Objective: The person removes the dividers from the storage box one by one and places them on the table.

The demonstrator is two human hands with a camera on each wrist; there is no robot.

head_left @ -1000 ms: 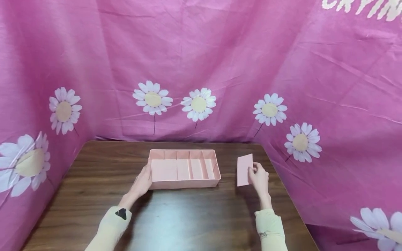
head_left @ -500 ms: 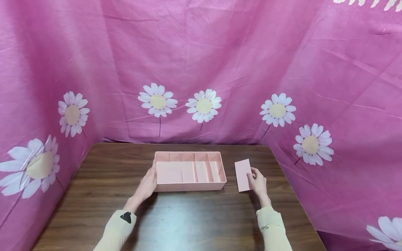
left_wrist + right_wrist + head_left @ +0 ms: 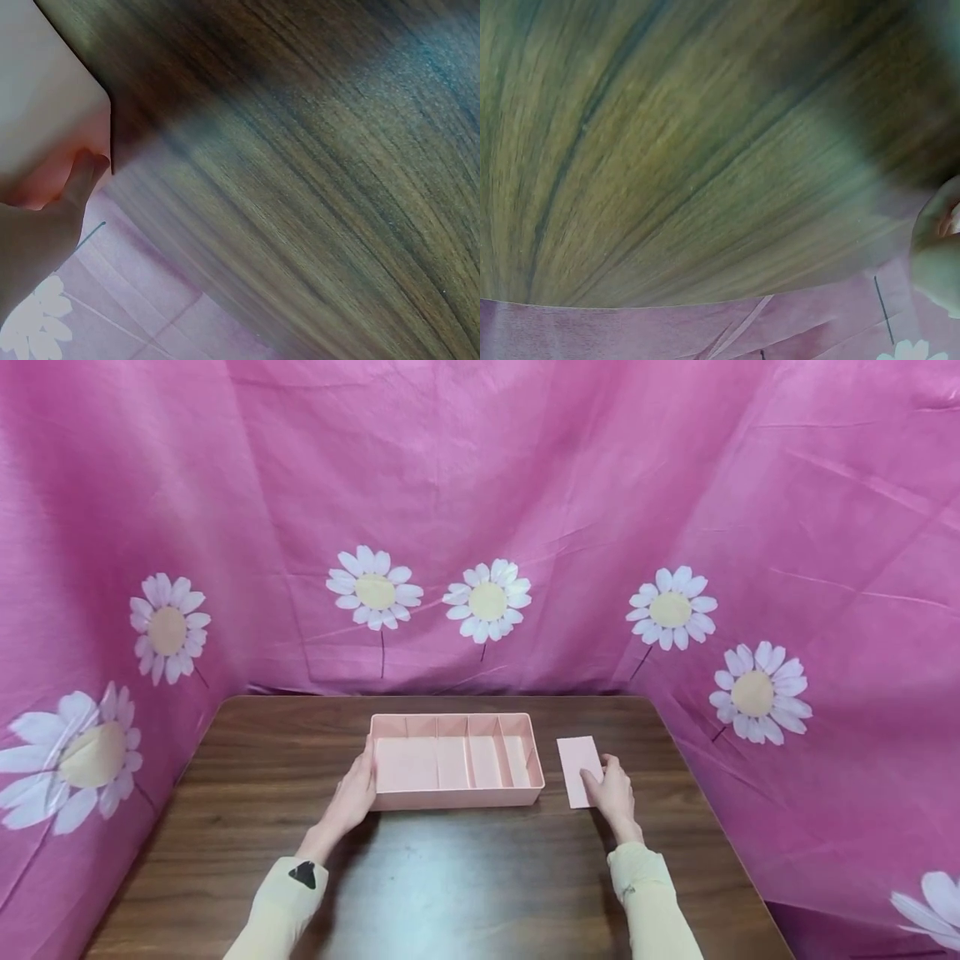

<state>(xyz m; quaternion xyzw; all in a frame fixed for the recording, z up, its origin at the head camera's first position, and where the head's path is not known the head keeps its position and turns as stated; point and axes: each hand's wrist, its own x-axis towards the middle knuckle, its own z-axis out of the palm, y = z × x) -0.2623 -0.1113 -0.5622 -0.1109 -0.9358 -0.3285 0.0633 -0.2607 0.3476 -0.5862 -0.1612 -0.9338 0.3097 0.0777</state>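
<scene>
Pale glare on the table (image 3: 420,868), wrist views dimmer and soft.

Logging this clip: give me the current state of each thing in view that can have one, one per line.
Pink box: upright on the table, top open, inside divided into compartments.
Flat pink panel: out of the box, apart from its right end; whether it touches the table is unclear.
Left hand: against the box's left end.
Right hand: holding the panel by its right edge.
Pink cloth: hanging, creased.
</scene>
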